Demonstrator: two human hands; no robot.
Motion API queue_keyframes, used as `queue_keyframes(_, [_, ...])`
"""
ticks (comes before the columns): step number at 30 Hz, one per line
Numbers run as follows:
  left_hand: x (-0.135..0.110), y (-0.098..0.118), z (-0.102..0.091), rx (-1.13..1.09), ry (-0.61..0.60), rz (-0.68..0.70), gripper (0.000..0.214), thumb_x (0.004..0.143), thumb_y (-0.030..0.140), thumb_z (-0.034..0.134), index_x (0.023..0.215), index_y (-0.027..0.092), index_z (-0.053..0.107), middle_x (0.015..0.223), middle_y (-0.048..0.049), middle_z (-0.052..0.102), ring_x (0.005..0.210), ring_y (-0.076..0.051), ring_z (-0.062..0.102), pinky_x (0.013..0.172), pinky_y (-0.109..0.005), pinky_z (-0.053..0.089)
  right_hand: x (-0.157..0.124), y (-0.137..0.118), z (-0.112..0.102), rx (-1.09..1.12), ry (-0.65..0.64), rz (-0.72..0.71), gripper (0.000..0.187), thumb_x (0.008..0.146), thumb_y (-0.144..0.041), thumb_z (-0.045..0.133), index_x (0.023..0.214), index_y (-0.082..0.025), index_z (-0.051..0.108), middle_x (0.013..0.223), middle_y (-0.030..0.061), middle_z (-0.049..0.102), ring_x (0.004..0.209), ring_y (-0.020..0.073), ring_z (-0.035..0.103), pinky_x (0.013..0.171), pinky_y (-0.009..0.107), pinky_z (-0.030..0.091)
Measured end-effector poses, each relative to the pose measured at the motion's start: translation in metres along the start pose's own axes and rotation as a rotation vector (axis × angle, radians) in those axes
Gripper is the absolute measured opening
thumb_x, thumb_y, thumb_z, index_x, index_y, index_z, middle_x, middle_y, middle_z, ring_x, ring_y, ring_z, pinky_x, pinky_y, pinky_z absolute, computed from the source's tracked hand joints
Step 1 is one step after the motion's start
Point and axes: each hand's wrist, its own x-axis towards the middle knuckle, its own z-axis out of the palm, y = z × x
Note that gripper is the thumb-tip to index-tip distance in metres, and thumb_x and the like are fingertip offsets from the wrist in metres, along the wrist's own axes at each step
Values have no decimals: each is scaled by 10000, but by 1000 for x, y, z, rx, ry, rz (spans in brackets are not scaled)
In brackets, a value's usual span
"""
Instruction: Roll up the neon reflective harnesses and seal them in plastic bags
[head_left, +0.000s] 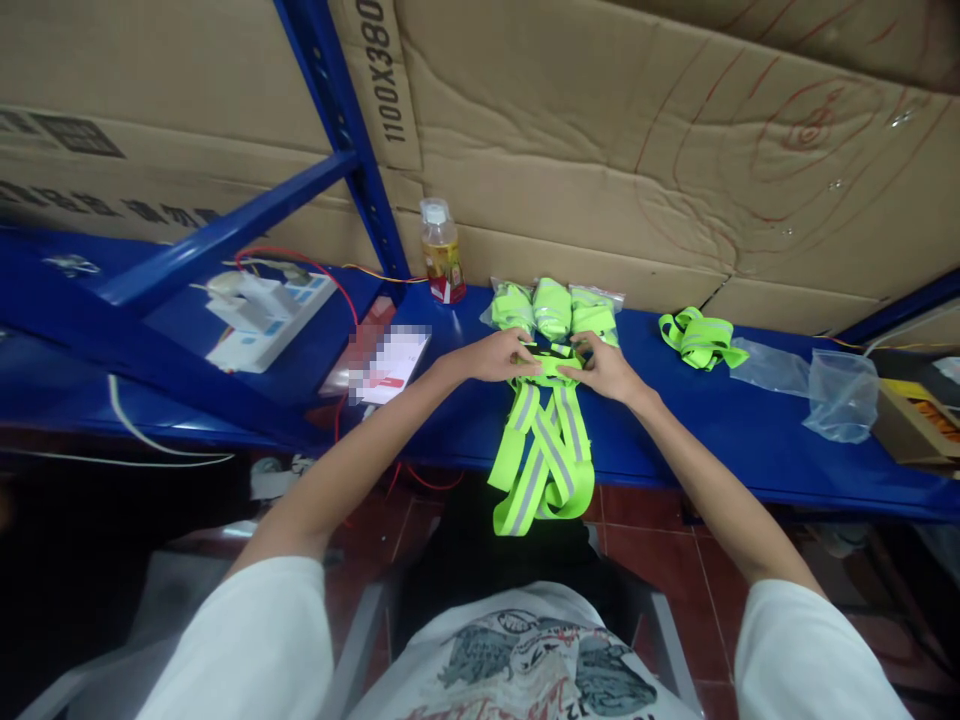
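Note:
A neon yellow reflective strap [556,450] with grey stripes is between my two hands at the front of the blue table, its long loops hanging over the edge. My left hand [504,356] pinches the strap's upper part from the left. From the right, my right hand [606,370] grips the same gathered part with thumb and fingers. Some black pieces show in the bunched section, too small to make out. Just behind my hands lie three clear bags [553,308] with rolled neon straps inside.
A loose bundled neon strap [697,338] lies to the right, beside clear plastic bags [841,395] and a cardboard box [919,420]. On the left are a phone [396,366], a drink bottle [442,255], a power strip [274,325] and a blue metal post [341,120]. Cardboard [570,190] stands behind.

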Motion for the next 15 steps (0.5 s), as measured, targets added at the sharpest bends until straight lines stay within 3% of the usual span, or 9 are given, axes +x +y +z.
queue_keyframes(3, [3,-6,3,-107,78,-91,282,872,318,773,1107,162,780,1249,-110,702,834,-162,703,796,-301,570,1,-3,1,-78,-45,-37,763,822,-635,803,1365,-120,659,1070,135,716,833,259,665,774,390,550])
queue_keyframes(5, [5,-8,4,-127,137,-200,555,742,326,884,1233,154,691,1254,-110,708,745,-151,684,754,-306,566,1,-5,0,-120,-90,-92,637,843,-648,770,1212,-131,727,998,121,697,879,283,660,808,405,549])
queue_keyframes(7, [6,-7,3,-67,144,-267,731,648,369,953,1273,149,645,1203,-106,726,829,-206,709,804,-335,569,-1,-7,-3,-161,-111,-124,592,859,-661,743,1148,-145,733,988,111,674,901,289,656,820,408,546])
queue_keyframes(8, [6,-5,3,-9,122,-274,712,642,394,958,1239,148,657,1164,-103,734,906,-246,719,850,-356,567,-3,-8,-5,-193,-102,-133,592,866,-661,735,1167,-152,722,1022,115,667,923,293,656,822,409,545])
queue_keyframes(12, [2,8,3,230,45,-182,480,782,380,863,1150,145,663,1173,-134,716,1132,-339,688,940,-397,533,-15,-16,-11,-402,11,-196,553,902,-629,708,1247,-200,659,1230,164,629,1118,359,634,863,434,542])
queue_keyframes(15, [-1,19,7,342,67,-45,410,892,285,744,1248,149,591,1258,-141,678,1111,-300,685,865,-353,516,-22,-21,-10,-434,7,-210,457,951,-547,667,1257,-214,598,1192,149,669,1019,334,662,792,402,533])
